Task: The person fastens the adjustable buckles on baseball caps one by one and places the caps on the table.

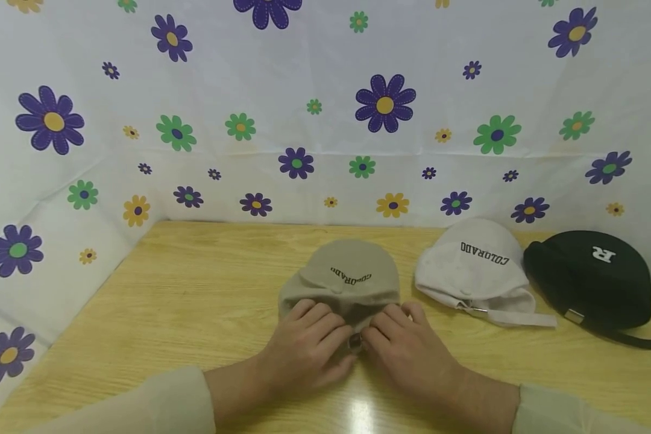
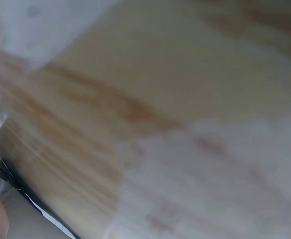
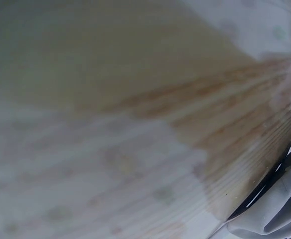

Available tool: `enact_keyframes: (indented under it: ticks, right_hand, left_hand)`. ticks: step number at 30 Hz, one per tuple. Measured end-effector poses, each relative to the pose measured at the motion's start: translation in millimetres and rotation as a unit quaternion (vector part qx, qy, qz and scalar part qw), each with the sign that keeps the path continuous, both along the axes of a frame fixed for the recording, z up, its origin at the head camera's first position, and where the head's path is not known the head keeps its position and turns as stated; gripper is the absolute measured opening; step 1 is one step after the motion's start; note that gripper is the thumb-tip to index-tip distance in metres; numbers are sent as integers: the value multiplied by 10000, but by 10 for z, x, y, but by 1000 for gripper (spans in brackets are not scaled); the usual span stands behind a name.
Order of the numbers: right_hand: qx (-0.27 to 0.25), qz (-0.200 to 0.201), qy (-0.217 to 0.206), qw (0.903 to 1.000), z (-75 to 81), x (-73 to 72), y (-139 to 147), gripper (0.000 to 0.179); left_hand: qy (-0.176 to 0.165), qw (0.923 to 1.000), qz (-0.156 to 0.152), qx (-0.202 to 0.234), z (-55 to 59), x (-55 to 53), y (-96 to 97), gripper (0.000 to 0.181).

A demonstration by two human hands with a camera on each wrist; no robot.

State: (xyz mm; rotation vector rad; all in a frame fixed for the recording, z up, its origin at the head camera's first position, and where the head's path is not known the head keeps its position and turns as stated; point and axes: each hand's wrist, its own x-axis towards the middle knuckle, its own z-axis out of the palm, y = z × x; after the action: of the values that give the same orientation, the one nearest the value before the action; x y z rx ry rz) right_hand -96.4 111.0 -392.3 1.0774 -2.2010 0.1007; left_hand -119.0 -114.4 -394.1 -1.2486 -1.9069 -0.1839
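Observation:
A beige cap (image 1: 352,265) with dark COLORADO lettering lies on the table in front of me, its back opening towards me. My left hand (image 1: 306,343) grips the near left edge of it with curled fingers. On the other side my right hand (image 1: 407,346) pinches the near right edge. A small metal buckle (image 1: 355,342) shows between the two hands, and the strap is mostly hidden by the fingers. Both wrist views are blurred; grey-beige cloth (image 3: 267,211) and a bit of finger appear at the lower right corner of the right one.
To the right lies a white COLORADO cap (image 1: 469,259), its loose strap pointing right. Beside it sits a black cap (image 1: 591,277) with a white R and a loose strap. Flowered white cloth (image 1: 325,72) hangs behind and left of the wooden table (image 1: 195,271).

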Motion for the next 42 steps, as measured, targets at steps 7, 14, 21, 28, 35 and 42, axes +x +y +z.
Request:
enact_keyframes:
  ticks: [7,14,21,28,35,42]
  right_hand:
    - [-79,421,91,9990,4,3,-11,26]
    - [-103,482,131,9987,18,10,-13,30]
    - [-111,444,178,9988,16,11,-19,31]
    - [-56,313,151,9994,19,11,-10,38]
    - [-18,272,227,9994,22,10,2,39]
    - [-126,232,219,9994,21,8,0,36]
  left_hand:
    - [-17,9999,-114,-1,-5,-4,12,23]
    - [-2,9998,-203,18,-13,-11,13,19]
    - [42,9998,-179,31,-18,-12,12,19]
    - [-71,10000,-11,-51,-14,-11,1,18]
    - [-21,10000,-5,-59,-12,-15,5,19]
    - [-40,9999,0,-110,-14,-9,0,20]
